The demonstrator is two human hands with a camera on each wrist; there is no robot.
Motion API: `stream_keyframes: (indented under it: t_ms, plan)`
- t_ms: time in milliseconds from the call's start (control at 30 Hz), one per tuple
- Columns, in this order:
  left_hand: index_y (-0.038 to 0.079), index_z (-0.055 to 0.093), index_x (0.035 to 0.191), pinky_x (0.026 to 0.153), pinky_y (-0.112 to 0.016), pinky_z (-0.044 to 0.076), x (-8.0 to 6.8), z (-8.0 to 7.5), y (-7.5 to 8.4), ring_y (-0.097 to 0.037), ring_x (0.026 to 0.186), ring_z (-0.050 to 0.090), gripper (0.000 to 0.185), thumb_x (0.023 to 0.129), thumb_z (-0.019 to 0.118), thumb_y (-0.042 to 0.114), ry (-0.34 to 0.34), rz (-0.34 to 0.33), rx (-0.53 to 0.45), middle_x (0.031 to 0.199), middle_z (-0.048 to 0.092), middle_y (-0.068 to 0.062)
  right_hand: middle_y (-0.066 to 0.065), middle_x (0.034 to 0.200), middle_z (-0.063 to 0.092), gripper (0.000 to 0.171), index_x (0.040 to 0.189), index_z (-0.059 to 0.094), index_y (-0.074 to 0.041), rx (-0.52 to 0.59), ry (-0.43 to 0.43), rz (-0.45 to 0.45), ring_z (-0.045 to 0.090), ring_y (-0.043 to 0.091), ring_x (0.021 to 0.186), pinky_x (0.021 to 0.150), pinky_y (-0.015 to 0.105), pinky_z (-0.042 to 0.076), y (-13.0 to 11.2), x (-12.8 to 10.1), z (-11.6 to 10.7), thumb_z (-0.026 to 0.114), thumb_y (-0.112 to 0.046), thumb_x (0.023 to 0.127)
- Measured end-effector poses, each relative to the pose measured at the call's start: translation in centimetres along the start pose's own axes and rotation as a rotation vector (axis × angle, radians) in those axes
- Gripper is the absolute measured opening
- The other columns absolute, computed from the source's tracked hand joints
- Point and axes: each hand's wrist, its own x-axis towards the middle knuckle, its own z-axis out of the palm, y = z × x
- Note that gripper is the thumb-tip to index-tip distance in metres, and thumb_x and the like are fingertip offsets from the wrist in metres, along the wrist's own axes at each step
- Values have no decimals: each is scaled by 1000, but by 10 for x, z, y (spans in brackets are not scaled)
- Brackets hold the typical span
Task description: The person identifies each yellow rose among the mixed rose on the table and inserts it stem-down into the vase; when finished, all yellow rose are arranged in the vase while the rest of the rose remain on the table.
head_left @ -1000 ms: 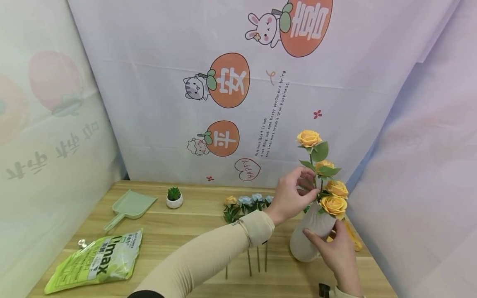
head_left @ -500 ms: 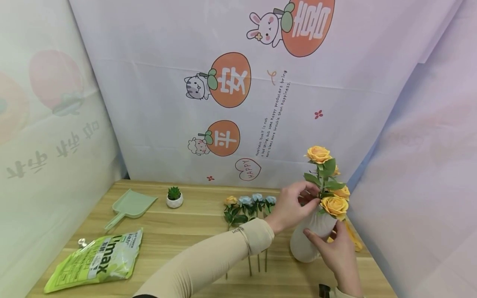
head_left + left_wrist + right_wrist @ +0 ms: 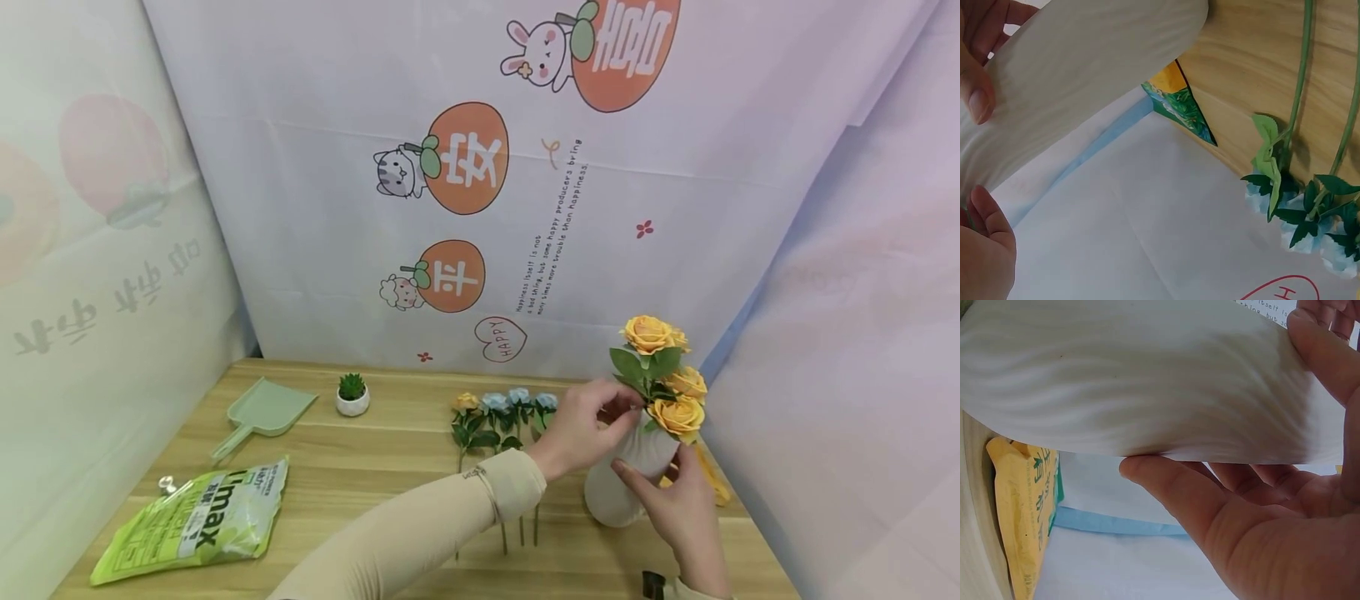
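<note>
View from above the bench. My right hand grasps the white ribbed vase, thumb on its front and fingers curled round its far side; the right wrist view shows the thumb and fingers pressed against the vase wall. My left hand is at the vase mouth, its fingertips pinched on the stem of a yellow rose among the green leaves. The vase stands upright at the right end of the bench, near the back curtain, and holds several yellow roses. Just behind it lies a yellow packet. To its left, loose blue and yellow flowers lie flat with stems toward me. Further left are a small potted succulent, a green scoop and a green bag.
</note>
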Motion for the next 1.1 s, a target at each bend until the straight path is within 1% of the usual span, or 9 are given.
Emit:
stream_keyframes:
  t_ms: [133, 200, 300, 367, 500, 633, 800, 933, 1100]
  plan:
    - [11, 73, 120, 83, -8, 55, -9, -1, -4, 14, 92, 59, 15, 107, 68, 13, -11, -12, -15, 107, 72, 3, 29, 162, 39, 112, 164, 28, -1, -1, 4, 1, 44, 55, 145, 111, 68, 48, 0, 0, 1, 86, -58, 88]
    - [9, 73, 121, 83, -9, 55, -14, -4, -7, 11, 93, 61, 16, 106, 69, 11, -11, -26, -27, 109, 73, -1, 29, 162, 40, 112, 164, 28, -1, 0, 4, 2, 44, 54, 145, 111, 69, 47, 1, 0, 2, 87, -58, 88]
    - [8, 74, 119, 83, -10, 56, -22, -10, -14, 8, 92, 62, 15, 105, 69, 9, -2, -56, -34, 111, 74, -4, 28, 162, 39, 113, 164, 28, -1, 6, 5, 6, 44, 54, 145, 111, 69, 47, 1, 0, 2, 87, -58, 87]
    - [9, 74, 119, 82, -11, 57, -28, -15, -19, 7, 92, 64, 15, 105, 69, 9, 8, -79, -41, 110, 74, -4, 29, 163, 39, 114, 165, 28, -1, 9, 8, 9, 44, 54, 145, 111, 70, 47, 1, 0, 3, 87, -59, 86]
    - [11, 74, 122, 82, -13, 58, -43, -26, -31, 4, 93, 66, 16, 107, 69, 14, 22, -135, -41, 107, 72, 3, 30, 164, 37, 118, 166, 26, -1, -4, 14, 28, 43, 56, 145, 110, 70, 47, 1, 0, 4, 87, -62, 85]
    - [14, 73, 124, 82, -16, 60, -63, -41, -47, 1, 94, 67, 17, 108, 69, 16, 26, -193, -33, 107, 70, 5, 31, 165, 35, 120, 167, 24, -1, -17, 15, 46, 41, 56, 146, 110, 70, 48, 2, 0, 4, 86, -64, 85]
    - [16, 73, 123, 81, -21, 61, -86, -63, -67, -3, 94, 68, 17, 106, 71, 14, 46, -255, -12, 107, 72, 5, 31, 166, 34, 120, 167, 24, -2, -23, 18, 47, 41, 56, 147, 109, 69, 49, 1, 1, 3, 86, -64, 85]
    - [14, 73, 124, 82, -25, 62, -102, -81, -77, -6, 94, 69, 18, 105, 73, 13, 59, -314, -1, 107, 71, 5, 30, 165, 36, 119, 167, 26, -2, -18, 22, 34, 42, 56, 146, 108, 69, 50, 1, 2, 2, 87, -62, 85]
    - [17, 73, 124, 83, -27, 62, -122, -99, -84, -7, 94, 68, 20, 104, 74, 15, 51, -395, 33, 109, 72, 6, 29, 164, 37, 117, 167, 27, -2, -19, 19, 25, 43, 56, 146, 109, 69, 49, 0, 3, 3, 86, -62, 85]
